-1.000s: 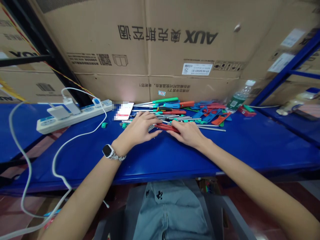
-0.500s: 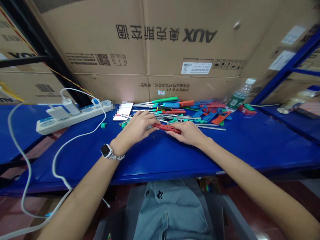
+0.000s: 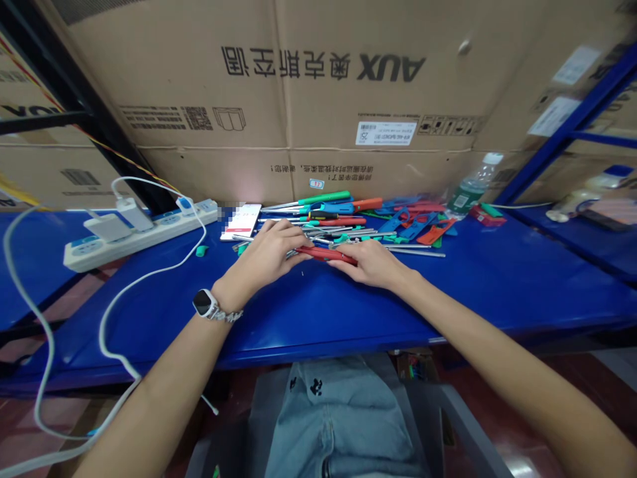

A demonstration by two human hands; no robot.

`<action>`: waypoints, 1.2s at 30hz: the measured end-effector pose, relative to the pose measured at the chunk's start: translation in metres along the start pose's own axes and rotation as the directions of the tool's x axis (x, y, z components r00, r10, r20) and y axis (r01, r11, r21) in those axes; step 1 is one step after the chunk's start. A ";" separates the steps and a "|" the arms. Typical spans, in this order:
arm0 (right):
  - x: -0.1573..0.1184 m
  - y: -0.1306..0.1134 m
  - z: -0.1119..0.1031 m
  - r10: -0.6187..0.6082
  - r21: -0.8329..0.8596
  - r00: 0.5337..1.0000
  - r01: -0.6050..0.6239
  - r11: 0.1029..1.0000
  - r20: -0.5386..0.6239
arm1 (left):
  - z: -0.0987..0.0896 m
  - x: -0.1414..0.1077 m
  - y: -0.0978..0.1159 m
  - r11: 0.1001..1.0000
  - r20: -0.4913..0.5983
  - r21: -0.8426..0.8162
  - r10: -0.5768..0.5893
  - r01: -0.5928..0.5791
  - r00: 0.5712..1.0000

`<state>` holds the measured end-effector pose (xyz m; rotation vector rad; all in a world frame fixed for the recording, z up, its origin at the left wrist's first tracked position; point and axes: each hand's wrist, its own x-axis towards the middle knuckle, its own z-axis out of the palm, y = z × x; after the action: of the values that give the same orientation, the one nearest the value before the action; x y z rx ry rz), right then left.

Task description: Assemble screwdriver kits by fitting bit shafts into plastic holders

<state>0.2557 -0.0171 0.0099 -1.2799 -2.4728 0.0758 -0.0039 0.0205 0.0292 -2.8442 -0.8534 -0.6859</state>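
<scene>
In the middle of the view, both hands grip a slim red lighter handle [image 3: 326, 254] just above the front of the pile. My left hand [image 3: 277, 249] has its fingers curled over the left end, and a watch is on that wrist. My right hand [image 3: 367, 262] pinches the right end between thumb and fingers. Behind them lie several long lighters with metal tubes, among them a green-handled lighter [image 3: 324, 198] and an orange-handled one [image 3: 367, 204]. Loose metal tubes [image 3: 415, 251] and blue and red handle shells [image 3: 432, 232] lie to the right. My fingers hide part of the held handle.
A white power strip [image 3: 142, 239] with plugged-in chargers and a looping white cable [image 3: 149, 271] occupies the left of the blue table [image 3: 318, 318]. A plastic bottle [image 3: 470, 189] stands at the back right. A large cardboard box [image 3: 318, 99] walls off the back.
The view has shifted slightly, so the scene sits a little further left. Both hands keep hold of the red lighter handle, whose tilt looks slightly flatter.
</scene>
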 end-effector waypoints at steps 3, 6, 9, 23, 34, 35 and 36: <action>-0.001 -0.005 0.001 0.001 -0.012 0.999 -0.001 1.000 0.033 | -0.001 0.000 0.001 1.000 0.015 -0.025 0.003 -0.003 1.000; -0.001 -0.010 0.001 0.011 -0.072 0.998 -0.007 0.997 0.056 | -0.002 0.000 0.002 0.999 0.031 -0.040 0.007 -0.006 0.999; 0.001 -0.014 0.003 0.041 -0.189 0.998 -0.032 0.981 0.046 | -0.001 0.002 0.003 0.999 0.035 -0.043 0.021 -0.020 0.999; 0.003 -0.008 0.002 0.023 -0.091 1.000 -0.021 0.996 0.019 | -0.001 0.002 0.004 0.998 0.031 -0.060 0.001 0.001 1.000; 0.004 -0.002 0.005 0.114 0.194 0.984 -0.086 0.977 -0.140 | -0.003 0.004 0.019 0.987 -0.421 -0.010 -0.149 0.160 0.895; 0.004 -0.001 0.006 0.119 0.229 0.979 -0.079 0.970 -0.167 | -0.003 0.003 0.022 0.974 -0.515 -0.067 -0.221 0.218 0.829; 0.004 -0.001 0.007 0.126 0.259 0.972 -0.073 0.963 -0.197 | -0.001 0.003 0.025 0.951 -0.583 -0.150 -0.305 0.269 0.753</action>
<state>0.2502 -0.0139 0.0051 -1.2337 -2.1399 0.2554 0.0111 0.0007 0.0324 -2.2841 -1.1528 -1.5638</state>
